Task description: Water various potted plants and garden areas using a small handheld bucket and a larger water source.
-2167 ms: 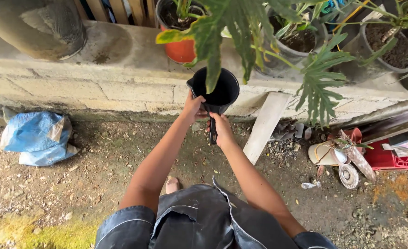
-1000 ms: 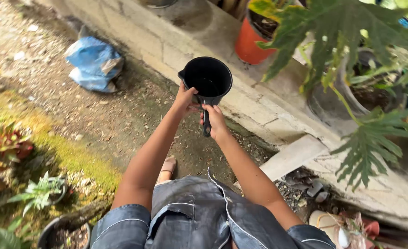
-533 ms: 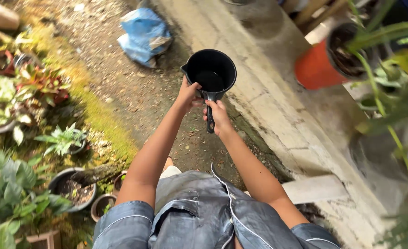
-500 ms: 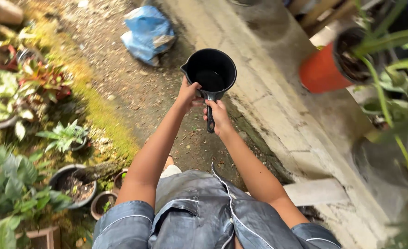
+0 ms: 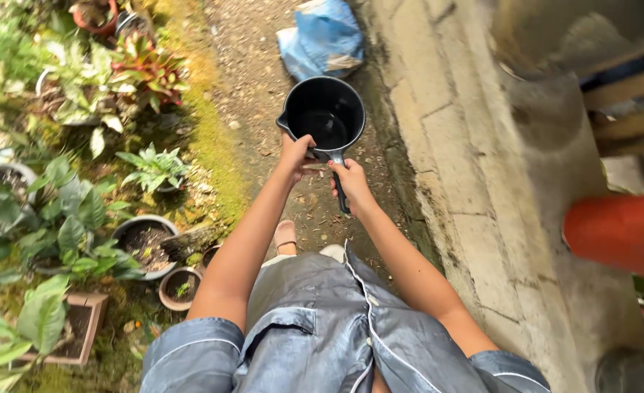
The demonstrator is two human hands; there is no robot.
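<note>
I hold a black plastic dipper (image 5: 323, 114) out in front of me with both hands, over a dirt path. My left hand (image 5: 295, 153) grips its rim on the near left side. My right hand (image 5: 349, 182) is closed around its black handle, which sticks back toward me. The dipper stands upright, and its inside is dark and glossy at the bottom.
A low concrete block wall (image 5: 474, 167) runs along the right, with an orange pot (image 5: 613, 231) on it. A blue plastic bag (image 5: 323, 38) lies on the path ahead. Potted plants (image 5: 141, 240) and mossy ground (image 5: 213, 145) line the left side.
My view has swung left, from facing the wall to looking along the path. The wall now sits on the right, the plants on the left. Both hands kept their hold on the dipper.
</note>
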